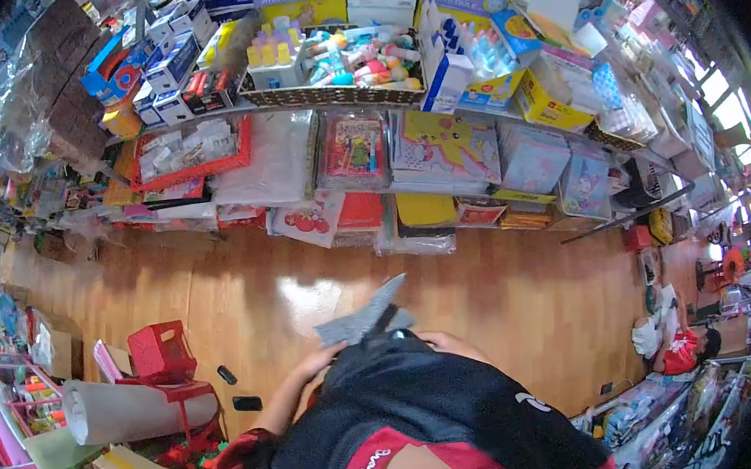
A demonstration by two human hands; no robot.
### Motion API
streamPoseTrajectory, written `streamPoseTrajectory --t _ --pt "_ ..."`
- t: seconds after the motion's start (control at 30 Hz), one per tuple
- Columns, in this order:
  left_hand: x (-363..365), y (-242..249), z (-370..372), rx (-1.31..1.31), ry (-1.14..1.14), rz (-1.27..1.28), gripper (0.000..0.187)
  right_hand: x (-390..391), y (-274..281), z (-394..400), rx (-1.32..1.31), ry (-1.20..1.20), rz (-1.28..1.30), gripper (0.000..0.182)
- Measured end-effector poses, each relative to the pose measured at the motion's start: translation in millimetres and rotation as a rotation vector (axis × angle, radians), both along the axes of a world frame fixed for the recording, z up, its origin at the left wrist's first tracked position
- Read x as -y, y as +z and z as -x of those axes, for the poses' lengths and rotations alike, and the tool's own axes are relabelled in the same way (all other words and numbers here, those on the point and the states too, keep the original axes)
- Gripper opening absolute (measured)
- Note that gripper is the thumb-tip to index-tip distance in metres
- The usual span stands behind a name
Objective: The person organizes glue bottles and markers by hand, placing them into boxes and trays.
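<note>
Low in the middle of the head view, my left hand [322,357] is at the left edge of a grey folded piece [367,317], which looks like cloth or paper. A dark strip lies across the grey piece, in front of my black and red shirt. My left fingers are partly hidden by the shirt and the grey piece. On the other side of the shirt front is my right hand [444,341], its fingers mostly hidden behind the dark fabric. Whether it touches anything cannot be made out.
Ahead, a shelf holds a patterned tray of markers [335,96], a red tray [184,171] and packaged books [355,149]. A red basket [161,350], white roll [130,410] and black phone-like object [247,403] are at left. A person in red [681,352] is at far right.
</note>
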State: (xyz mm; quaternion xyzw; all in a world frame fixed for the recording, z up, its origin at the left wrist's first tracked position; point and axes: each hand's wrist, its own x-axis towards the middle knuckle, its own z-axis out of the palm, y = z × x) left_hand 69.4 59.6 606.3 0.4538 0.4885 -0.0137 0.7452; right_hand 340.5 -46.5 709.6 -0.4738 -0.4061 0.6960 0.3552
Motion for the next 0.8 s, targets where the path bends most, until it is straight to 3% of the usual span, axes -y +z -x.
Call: streamPoseTrajectory --t 0.03,0.1,0.13,0.17,0.2,0.23,0.27,0.3,0.33,0.37,0.4,0.43,0.47,0.5,0.53,0.57,0.6,0.63,0.67,0.8 --pt "-3 16 12 0.011 0.006 0.036 0.04 -3 -15 -3 0.002 0.005 0.001 0.042" --pt "-9 28 30 -0.017 0.054 -0.003 0.039 -22 -46 -4 0.298 0.352 -0.248 0.048" --pt "-7 30 40 -0.042 0.1 -0.025 0.038 -24 -49 -9 0.29 0.355 -0.25 0.048" --pt "-14 32 50 -0.109 0.196 -0.147 0.037 -36 -27 -16 0.375 0.511 -0.092 0.043" --pt "-22 70 47 -0.09 0.34 -0.303 0.038 -49 -2 -25 0.462 0.661 0.063 0.038" --pt "-40 77 60 -0.029 0.519 -0.279 0.038 -59 28 -39 0.638 0.565 -0.102 0.036" --pt "-59 102 66 -0.11 0.665 -0.448 0.038 -67 55 -58 0.815 0.456 -0.265 0.033" --pt "-81 117 85 0.246 0.753 -0.59 0.041 -71 69 -79 0.96 0.157 -0.488 0.029" --pt "-95 174 71 0.378 1.093 -0.667 0.04 -79 161 -76 1.07 -0.058 -0.272 0.037" --pt "-105 222 84 0.391 1.043 -0.778 0.041 -72 209 -74 0.914 -0.53 -0.501 0.031" --pt "-105 274 83 0.499 1.017 -0.961 0.045 -63 261 -75 0.847 -0.745 -0.768 0.026" --pt "-104 313 95 0.629 0.929 -1.078 0.054 -56 276 -92 0.582 -1.033 -1.198 0.025" --pt "-96 357 86 0.853 1.157 -1.072 0.06 -53 275 -96 0.583 -1.041 -1.198 0.025" --pt "-86 397 94 1.24 0.979 -1.023 0.059 -51 283 -98 0.59 -1.039 -1.223 0.025" --pt "-68 441 67 1.623 0.378 -1.041 0.051 -47 288 -99 0.597 -1.035 -1.247 0.025" --pt "-67 444 58 1.627 0.378 -1.037 0.051 -43 293 -100 0.606 -1.03 -1.272 0.025" --pt "-63 431 170 1.624 0.37 -1.071 0.05 -40 299 -103 0.619 -1.025 -1.298 0.025" --pt "-4 453 321 1.623 0.362 -1.102 0.049 -37 305 -105 0.634 -1.02 -1.324 0.026" --pt "42 430 388 1.622 0.354 -1.134 0.048 -32 308 -106 0.65 -1.015 -1.35 0.026" --pt "42 356 539 1.634 0.356 -1.236 0.045 -12 334 -110 0.748 -0.969 -1.445 0.026"
